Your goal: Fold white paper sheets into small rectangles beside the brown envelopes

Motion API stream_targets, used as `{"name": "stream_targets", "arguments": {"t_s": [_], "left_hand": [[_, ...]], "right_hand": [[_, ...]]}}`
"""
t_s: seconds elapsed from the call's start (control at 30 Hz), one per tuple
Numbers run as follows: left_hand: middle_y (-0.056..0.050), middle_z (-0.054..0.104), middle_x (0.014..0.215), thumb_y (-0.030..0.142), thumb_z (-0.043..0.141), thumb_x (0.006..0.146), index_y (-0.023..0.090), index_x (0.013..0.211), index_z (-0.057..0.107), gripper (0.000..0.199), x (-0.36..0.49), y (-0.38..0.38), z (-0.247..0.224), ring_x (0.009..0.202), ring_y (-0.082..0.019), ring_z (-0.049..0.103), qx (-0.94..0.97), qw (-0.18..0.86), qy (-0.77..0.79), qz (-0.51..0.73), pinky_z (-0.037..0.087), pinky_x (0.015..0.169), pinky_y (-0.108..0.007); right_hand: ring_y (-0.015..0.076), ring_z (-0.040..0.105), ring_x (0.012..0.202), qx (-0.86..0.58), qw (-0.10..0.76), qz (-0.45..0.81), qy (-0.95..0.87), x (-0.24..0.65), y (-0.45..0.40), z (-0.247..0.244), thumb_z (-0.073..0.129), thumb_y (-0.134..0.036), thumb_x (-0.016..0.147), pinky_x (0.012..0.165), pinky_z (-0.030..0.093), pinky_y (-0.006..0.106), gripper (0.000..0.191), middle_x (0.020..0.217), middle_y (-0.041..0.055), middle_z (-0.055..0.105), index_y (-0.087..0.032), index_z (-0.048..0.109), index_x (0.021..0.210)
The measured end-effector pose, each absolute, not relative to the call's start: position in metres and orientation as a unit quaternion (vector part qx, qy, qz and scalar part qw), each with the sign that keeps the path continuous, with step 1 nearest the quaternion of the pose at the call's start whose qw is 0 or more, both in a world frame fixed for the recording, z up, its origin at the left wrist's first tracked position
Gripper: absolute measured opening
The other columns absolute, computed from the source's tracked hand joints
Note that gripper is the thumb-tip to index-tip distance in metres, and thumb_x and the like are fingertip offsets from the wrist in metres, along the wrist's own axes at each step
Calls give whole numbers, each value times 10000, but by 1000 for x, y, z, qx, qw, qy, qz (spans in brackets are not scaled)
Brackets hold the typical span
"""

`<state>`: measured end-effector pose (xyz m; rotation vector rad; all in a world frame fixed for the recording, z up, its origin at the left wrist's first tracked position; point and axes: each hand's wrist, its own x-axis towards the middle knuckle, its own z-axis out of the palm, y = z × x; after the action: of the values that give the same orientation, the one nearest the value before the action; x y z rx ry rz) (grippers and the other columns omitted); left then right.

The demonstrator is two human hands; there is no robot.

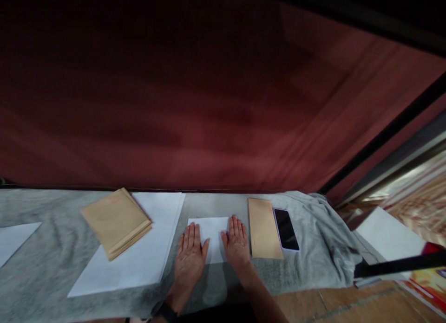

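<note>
A small white sheet of paper (212, 232), perhaps folded, lies on the grey cloth in front of me. My left hand (190, 253) rests flat along its left edge, fingers stretched out and thumb apart. On its right edge my right hand (237, 242) lies flat too, fingers pointing away from me. Neither hand grips anything. Just right of my right hand is a brown paper envelope (265, 228). To the left, a stack of brown envelopes (116, 221) sits at an angle on large white sheets of paper (139, 267).
Beyond the envelope lies a phone (286, 229) with a dark screen. A grey cloth (52, 276) covers the surface, rumpled at the right. Another white sheet (16, 239) is at far left. A red curtain (209, 128) hangs behind, and a dark bar (400, 263) crosses the right side.
</note>
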<state>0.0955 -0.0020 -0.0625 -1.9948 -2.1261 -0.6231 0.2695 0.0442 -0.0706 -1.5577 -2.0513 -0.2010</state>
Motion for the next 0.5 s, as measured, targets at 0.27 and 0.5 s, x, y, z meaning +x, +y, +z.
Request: {"name": "stream_targets", "arguments": {"t_s": [0.27, 0.5], "left_hand": [[-240, 472, 1518, 452, 322, 994, 33, 1459, 467, 643, 83, -16, -78, 1431, -364, 419, -653, 72, -708, -259, 360, 1153, -547], [-253, 521, 1460, 354, 470, 912, 61, 1437, 456, 602, 77, -22, -63, 1297, -345, 557, -570, -103, -736, -350, 478, 1047, -517]], "right_hand": [[294, 410, 1437, -582, 280, -58, -761, 282, 20, -65, 369, -322, 1050, 1166, 347, 488, 576, 1564, 189, 404, -85, 296, 1570], [253, 421, 1437, -503, 255, 36, -825, 268, -40, -63, 503, -443, 1014, 1200, 328, 460, 516, 1573, 47, 422, -286, 456, 1503]]}}
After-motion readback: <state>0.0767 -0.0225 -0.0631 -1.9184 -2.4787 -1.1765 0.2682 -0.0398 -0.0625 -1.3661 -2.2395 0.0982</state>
